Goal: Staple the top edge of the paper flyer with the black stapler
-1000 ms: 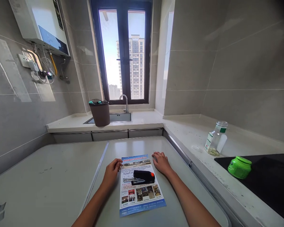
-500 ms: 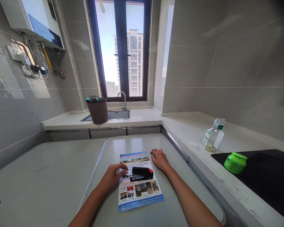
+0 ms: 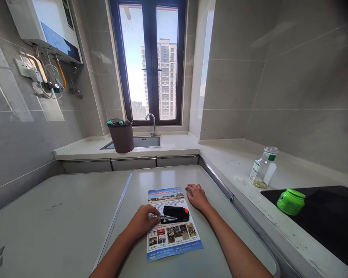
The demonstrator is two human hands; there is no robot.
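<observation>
A black stapler (image 3: 175, 214) with a red-orange tip lies across a printed flyer (image 3: 174, 249), its silver metal end pointing left. My left hand (image 3: 145, 220) is at that end, thumb and forefinger closed around the metal part. Right of the flyer's upper edge, my right hand (image 3: 197, 197) rests on the table with bent fingers. A small greyish thing shows at its fingertips, too small to name. The flyer has a blue border, lines of print and rows of photos; the stapler covers part of it.
The pale table (image 3: 75, 216) has a seam left of the flyer. A worktop on the right holds a glass jar (image 3: 263, 170) and a green tub (image 3: 291, 201) on a black hob (image 3: 330, 220). Behind, a brown bin (image 3: 121, 138) stands by the sink (image 3: 146, 142).
My left thumb and forefinger have closed in on the stapler's metal end. My right hand has kept its place by the flyer. The whole view has shifted slightly.
</observation>
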